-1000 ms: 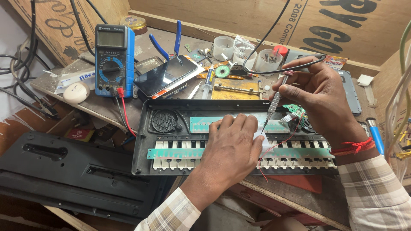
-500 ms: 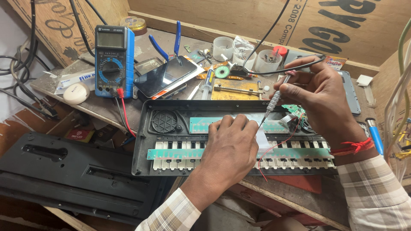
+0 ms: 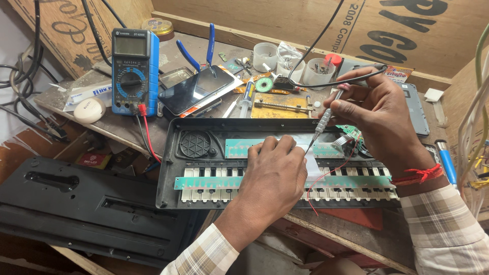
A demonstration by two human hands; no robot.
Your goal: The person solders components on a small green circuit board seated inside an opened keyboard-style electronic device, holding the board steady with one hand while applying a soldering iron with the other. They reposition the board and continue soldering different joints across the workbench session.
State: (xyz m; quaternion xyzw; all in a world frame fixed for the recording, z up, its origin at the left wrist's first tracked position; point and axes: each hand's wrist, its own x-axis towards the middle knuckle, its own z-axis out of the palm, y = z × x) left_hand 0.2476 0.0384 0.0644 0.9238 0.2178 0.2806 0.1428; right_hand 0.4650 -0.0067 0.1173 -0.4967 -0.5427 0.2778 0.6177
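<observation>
An opened toy keyboard [image 3: 204, 153] lies upside down on the bench, with its black case, round speaker grille, white keys and two pale green circuit strips exposed. My left hand [image 3: 275, 178] rests knuckles-up on the middle of it, fingers curled and pressing on the upper green strip. My right hand [image 3: 377, 114] holds a thin soldering iron [image 3: 326, 119] like a pen. Its tip points down at the strip just beside my left fingertips. The iron's black cable arcs up and away behind my hand. A red wire [image 3: 326, 178] loops over the keys.
A blue multimeter [image 3: 133, 71] with red and black leads stands at the back left beside a dark smartphone [image 3: 196, 89]. Blue-handled pliers [image 3: 201, 48], small plastic cups [image 3: 265, 56] and a brass-coloured board [image 3: 280, 106] crowd the back. The keyboard's black cover [image 3: 76, 203] lies at lower left.
The soldering iron's tip has lowered slightly toward the green strip next to my left fingers. My left hand has stayed in place.
</observation>
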